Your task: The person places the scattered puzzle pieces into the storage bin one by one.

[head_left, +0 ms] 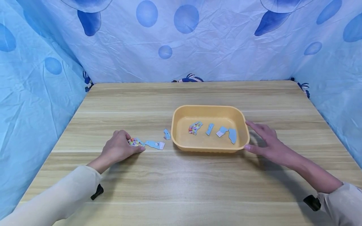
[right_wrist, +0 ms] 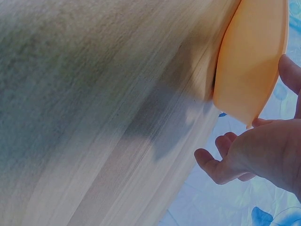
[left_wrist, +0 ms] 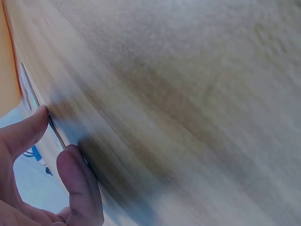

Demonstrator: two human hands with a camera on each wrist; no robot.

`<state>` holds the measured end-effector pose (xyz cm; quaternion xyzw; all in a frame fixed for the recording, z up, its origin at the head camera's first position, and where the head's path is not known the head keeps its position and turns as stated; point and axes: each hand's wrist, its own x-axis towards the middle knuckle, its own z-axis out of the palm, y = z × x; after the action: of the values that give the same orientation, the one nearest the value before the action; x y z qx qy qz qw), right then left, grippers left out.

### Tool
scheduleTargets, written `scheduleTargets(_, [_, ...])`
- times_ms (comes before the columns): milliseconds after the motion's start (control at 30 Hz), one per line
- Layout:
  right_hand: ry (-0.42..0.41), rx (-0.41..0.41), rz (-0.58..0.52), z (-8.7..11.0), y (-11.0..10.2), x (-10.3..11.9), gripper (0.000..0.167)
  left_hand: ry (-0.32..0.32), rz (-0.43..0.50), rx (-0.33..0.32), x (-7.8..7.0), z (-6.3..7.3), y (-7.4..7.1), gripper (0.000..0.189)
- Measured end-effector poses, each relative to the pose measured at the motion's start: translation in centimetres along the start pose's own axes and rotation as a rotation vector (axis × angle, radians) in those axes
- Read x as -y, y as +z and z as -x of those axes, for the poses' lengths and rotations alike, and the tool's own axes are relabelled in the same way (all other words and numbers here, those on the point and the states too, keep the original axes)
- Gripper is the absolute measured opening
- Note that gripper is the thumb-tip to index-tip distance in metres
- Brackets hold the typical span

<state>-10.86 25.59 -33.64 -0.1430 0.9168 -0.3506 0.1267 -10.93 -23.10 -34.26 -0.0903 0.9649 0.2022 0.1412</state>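
My left hand is low over the table on the left, its thumb and fingers pinching a colourful jigsaw puzzle piece by the edges. Right beside that piece lies a light blue puzzle piece with a pale end. A small blue piece lies between these and a yellow plastic tray. At the tray's right end, my right hand touches the rim with its thumb and extended index finger; the other fingers are loosely bent in the right wrist view.
Inside the tray are several puzzle pieces: a multicoloured one, a narrow blue one, a blue and pale one and a plain blue one. The wooden table is bordered by blue patterned curtains.
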Motion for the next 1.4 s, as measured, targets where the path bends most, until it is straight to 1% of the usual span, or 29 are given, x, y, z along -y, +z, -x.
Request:
scheduleTargets(300, [0.007, 0.002, 0.007, -0.1, 0.0, -0.1, 0.085, -0.009, 0.02, -0.012, 0.0, 0.0, 0.2, 0.072])
scheduleTargets(533, [0.0, -0.002, 0.006, 0.0, 0.1, -0.3, 0.084, -0.01, 0.021, -0.018, 0.0, -0.1, 0.3, 0.072])
scheduleTargets(733, [0.001, 0.002, -0.003, 0.0, 0.0, -0.3, 0.085, 0.017, 0.012, -0.018, 0.2, -0.2, 0.3, 0.068])
scheduleTargets(867, [0.007, 0.004, -0.001, 0.0, 0.0, -0.2, 0.085, 0.03, 0.022, -0.016, 0.2, -0.3, 0.1, 0.068])
scheduleTargets(1067, [0.015, 0.01, -0.009, -0.1, 0.0, -0.2, 0.085, 0.056, 0.06, -0.027, 0.1, -0.3, -0.2, 0.071])
scheduleTargets(1167, [0.016, 0.012, -0.011, -0.1, 0.0, -0.2, 0.085, 0.064, 0.079, -0.022, -0.2, -0.3, -0.4, 0.072])
scheduleTargets(1300, [0.015, 0.014, -0.011, -0.1, 0.0, -0.2, 0.085, 0.057, 0.115, 0.008, -0.8, -0.1, -0.8, 0.073])
scheduleTargets(1400, [0.018, 0.014, -0.011, -0.2, 0.0, -0.2, 0.085, 0.055, 0.182, 0.034, -1.4, 0.0, -1.2, 0.074])
